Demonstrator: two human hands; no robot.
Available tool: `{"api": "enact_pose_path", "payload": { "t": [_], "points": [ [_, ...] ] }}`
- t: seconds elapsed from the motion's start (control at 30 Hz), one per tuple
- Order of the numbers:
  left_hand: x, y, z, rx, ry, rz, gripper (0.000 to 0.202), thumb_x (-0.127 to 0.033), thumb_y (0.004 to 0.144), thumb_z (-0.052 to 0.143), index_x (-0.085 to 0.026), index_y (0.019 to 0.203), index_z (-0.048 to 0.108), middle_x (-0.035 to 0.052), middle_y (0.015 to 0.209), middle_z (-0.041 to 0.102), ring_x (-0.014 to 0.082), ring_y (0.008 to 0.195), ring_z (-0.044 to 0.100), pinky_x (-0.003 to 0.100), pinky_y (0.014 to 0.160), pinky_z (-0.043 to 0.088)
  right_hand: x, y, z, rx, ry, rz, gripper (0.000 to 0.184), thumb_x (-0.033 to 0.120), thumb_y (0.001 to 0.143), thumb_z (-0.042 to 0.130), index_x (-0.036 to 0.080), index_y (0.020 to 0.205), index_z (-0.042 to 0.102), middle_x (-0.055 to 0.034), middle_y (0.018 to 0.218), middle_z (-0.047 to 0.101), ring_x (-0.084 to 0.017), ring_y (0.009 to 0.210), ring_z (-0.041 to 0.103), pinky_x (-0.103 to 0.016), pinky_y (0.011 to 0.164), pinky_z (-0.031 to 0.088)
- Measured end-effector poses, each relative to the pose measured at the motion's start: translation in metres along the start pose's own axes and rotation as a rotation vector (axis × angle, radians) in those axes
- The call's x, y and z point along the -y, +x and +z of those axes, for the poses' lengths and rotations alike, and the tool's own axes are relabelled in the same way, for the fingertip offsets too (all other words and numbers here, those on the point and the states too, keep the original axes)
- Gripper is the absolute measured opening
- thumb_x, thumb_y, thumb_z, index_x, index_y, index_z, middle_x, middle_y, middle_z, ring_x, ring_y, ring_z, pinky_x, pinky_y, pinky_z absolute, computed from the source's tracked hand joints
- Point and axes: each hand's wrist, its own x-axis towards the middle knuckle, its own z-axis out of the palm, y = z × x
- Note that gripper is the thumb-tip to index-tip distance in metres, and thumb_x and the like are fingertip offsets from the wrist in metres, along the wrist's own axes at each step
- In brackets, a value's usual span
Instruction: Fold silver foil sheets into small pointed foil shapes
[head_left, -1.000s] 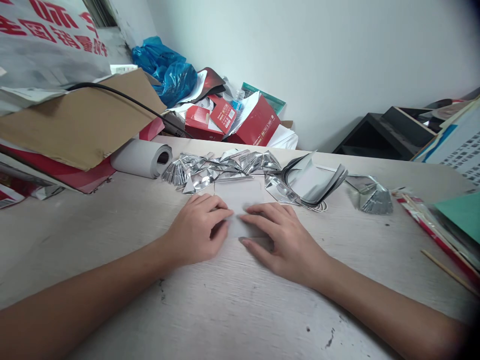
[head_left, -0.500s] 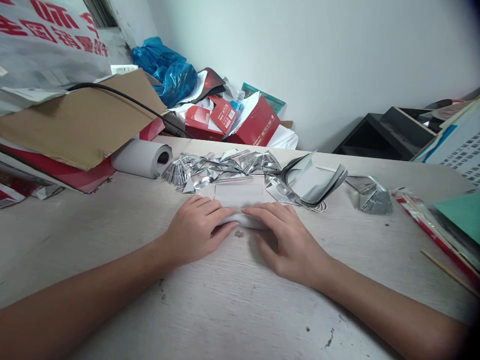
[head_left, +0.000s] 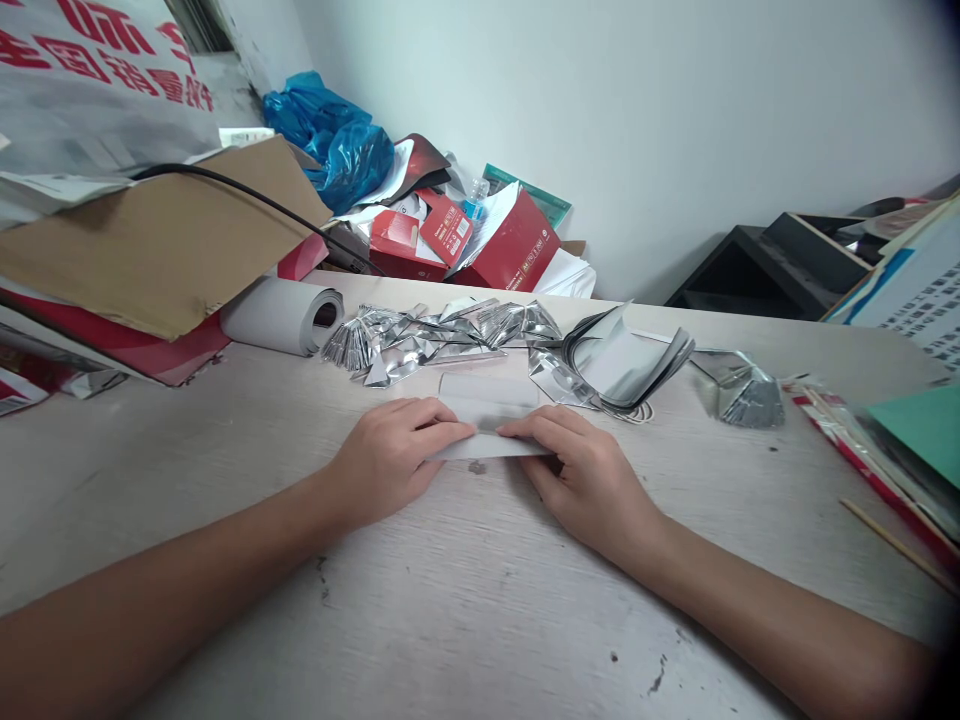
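Note:
Between my hands is a small strip of white paper [head_left: 489, 400], curled at its far edge, its near edge lying flat and slightly raised toward me. My left hand [head_left: 397, 450] grips the paper's left end, thumb below and index finger on top. At the right end my right hand [head_left: 581, 470] pinches it the same way, its thumb partly under the sheet. Just beyond the paper lie crumpled, pleated silver foil pieces [head_left: 427, 340]. A curved stack of silver-backed sheets [head_left: 626, 360] sits behind my right hand.
A roll of white paper [head_left: 281, 318] lies at the back left beside a cardboard sheet [head_left: 172, 240]. Another pleated foil piece [head_left: 746, 392] is at the right. Red boxes [head_left: 510, 245] and a blue plastic bag [head_left: 330, 135] stand behind the table. A thin stick [head_left: 896, 545] lies at the right.
The paper has shifted slightly right, and its near edge, rolled under my fingers before, now shows as a flatter flap. My fingertips have drawn a little apart.

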Motion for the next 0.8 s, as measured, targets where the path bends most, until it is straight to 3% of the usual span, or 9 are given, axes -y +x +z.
{"api": "enact_pose_path", "payload": {
  "t": [0.17, 0.37, 0.63, 0.8],
  "points": [
    [0.007, 0.001, 0.006, -0.041, -0.05, -0.017, 0.045, 0.003, 0.084, 0.054, -0.018, 0.119, 0.073, 0.0055, 0.108, 0.069, 0.0159, 0.098, 0.066, 0.03, 0.085, 0.057, -0.003, 0.0, 0.001, -0.006, -0.045, 0.016, 0.045, -0.003, 0.075, 0.058, 0.022, 0.109, 0.073, -0.0021, 0.104, 0.071, -0.015, 0.098, 0.066, -0.031, 0.086, 0.058],
    [-0.001, 0.003, 0.004, 0.013, 0.037, -0.053, 0.039, -0.004, 0.091, 0.053, -0.018, 0.122, 0.073, 0.0092, 0.111, 0.066, 0.0221, 0.104, 0.063, 0.043, 0.092, 0.055, -0.003, -0.002, 0.003, -0.015, -0.102, 0.012, 0.039, 0.005, 0.084, 0.055, 0.021, 0.114, 0.074, -0.006, 0.108, 0.067, -0.016, 0.1, 0.06, -0.036, 0.091, 0.058],
    [-0.009, 0.004, -0.002, 0.065, 0.163, -0.054, 0.029, -0.026, 0.098, 0.059, -0.019, 0.122, 0.072, 0.0099, 0.114, 0.067, 0.0249, 0.104, 0.063, 0.045, 0.089, 0.052, 0.001, -0.002, 0.002, -0.012, -0.185, -0.044, 0.031, 0.017, 0.09, 0.058, 0.02, 0.116, 0.075, -0.0078, 0.108, 0.068, -0.016, 0.094, 0.058, -0.037, 0.086, 0.057],
    [-0.011, 0.005, -0.003, 0.069, 0.182, -0.045, 0.037, -0.045, 0.099, 0.061, -0.018, 0.121, 0.072, 0.009, 0.113, 0.068, 0.0248, 0.1, 0.063, 0.044, 0.087, 0.052, 0.004, -0.003, 0.002, -0.018, -0.251, -0.07, 0.028, 0.031, 0.092, 0.061, 0.021, 0.114, 0.075, -0.0076, 0.108, 0.068, -0.016, 0.091, 0.058, -0.038, 0.083, 0.056]
  ]
}}
